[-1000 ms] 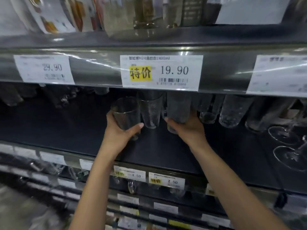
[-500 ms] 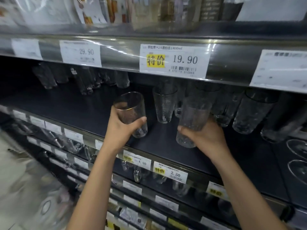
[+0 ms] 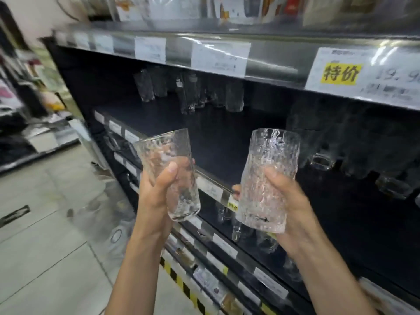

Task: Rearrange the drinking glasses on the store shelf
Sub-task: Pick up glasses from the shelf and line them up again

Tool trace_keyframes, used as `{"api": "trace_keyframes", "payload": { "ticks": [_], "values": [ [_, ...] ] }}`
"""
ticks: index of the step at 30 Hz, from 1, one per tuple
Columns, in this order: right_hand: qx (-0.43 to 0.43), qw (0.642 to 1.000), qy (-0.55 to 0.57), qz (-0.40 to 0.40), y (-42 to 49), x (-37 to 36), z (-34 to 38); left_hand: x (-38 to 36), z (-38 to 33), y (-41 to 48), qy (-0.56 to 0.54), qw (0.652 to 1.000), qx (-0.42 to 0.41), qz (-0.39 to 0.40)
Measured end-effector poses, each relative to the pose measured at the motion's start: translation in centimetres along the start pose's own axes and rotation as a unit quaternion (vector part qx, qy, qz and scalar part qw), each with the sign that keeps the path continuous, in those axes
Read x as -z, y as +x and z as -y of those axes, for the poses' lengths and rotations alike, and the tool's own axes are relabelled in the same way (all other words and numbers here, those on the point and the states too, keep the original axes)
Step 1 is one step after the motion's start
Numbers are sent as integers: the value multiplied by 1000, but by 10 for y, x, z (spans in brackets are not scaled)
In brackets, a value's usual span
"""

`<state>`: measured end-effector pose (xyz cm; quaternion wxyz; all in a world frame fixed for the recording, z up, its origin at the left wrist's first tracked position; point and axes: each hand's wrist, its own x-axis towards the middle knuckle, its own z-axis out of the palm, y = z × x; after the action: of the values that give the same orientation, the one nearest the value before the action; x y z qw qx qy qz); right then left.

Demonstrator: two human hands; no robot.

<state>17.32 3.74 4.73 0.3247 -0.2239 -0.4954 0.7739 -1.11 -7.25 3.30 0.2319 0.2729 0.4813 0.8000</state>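
Observation:
My left hand grips a clear textured drinking glass, tilted a little, in front of the dark shelf. My right hand grips a taller, rough-textured glass, held upright out past the shelf's front edge. Both glasses are lifted clear of the shelf board. A cluster of similar glasses stands at the back left of the shelf. More glasses sit in shadow at the right, blurred.
A metal shelf rail with price labels and a yellow tag runs overhead. Lower shelves with small glasses lie below. To the left is a tiled aisle floor and another display.
Both hands have pulled their glasses off the shelf and toward me. The view has swung left, showing the aisle and the shelf's left end.

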Motion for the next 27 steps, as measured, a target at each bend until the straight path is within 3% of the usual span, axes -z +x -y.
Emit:
{"api": "trace_keyframes", "payload": {
  "ticks": [4, 10, 18, 27],
  "values": [
    [-24, 997, 60, 44, 18, -41, -21, 40, -15, -10, -14, 999, 13, -38],
    [-63, 992, 48, 97, 44, -103, -55, 108, -35, -10, 11, 993, 25, -113],
    [-83, 988, 10, 131, 84, -184, -91, 182, -62, 26, 31, 992, 39, -115],
    [-67, 995, -7, 75, 133, -229, -113, 236, -65, 96, 36, 993, 54, -98]
  ]
}}
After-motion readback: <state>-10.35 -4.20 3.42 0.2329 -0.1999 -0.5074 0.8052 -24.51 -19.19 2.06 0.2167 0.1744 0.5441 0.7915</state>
